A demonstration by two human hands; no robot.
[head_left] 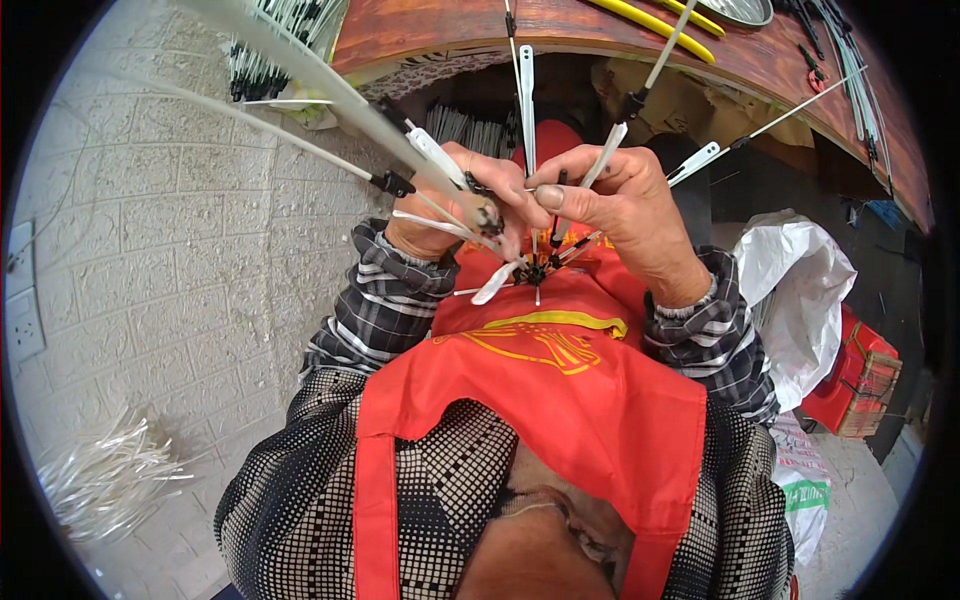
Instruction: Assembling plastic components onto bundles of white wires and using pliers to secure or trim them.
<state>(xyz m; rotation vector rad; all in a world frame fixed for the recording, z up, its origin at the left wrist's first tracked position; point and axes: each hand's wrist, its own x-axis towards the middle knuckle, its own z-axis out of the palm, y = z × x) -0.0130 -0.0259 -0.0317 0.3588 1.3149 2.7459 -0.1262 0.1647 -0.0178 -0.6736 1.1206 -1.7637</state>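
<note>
An umbrella frame of white ribs and black joints spreads out in front of my red apron. Its ribs fan outward past both hands, and its black hub sits low, close to the apron. My left hand is closed around part of the umbrella frame, partly hidden by a pale rib that passes close to the camera. The thumb and forefinger of my right hand are pressed together beside the left fingertips. They pinch something small and thin that I cannot make out.
A reddish wooden table curves across the far side, with yellow-handled pliers and a metal dish. Bundled ribs stand far left. On the right are a white bag and a red box; white strips lie lower left.
</note>
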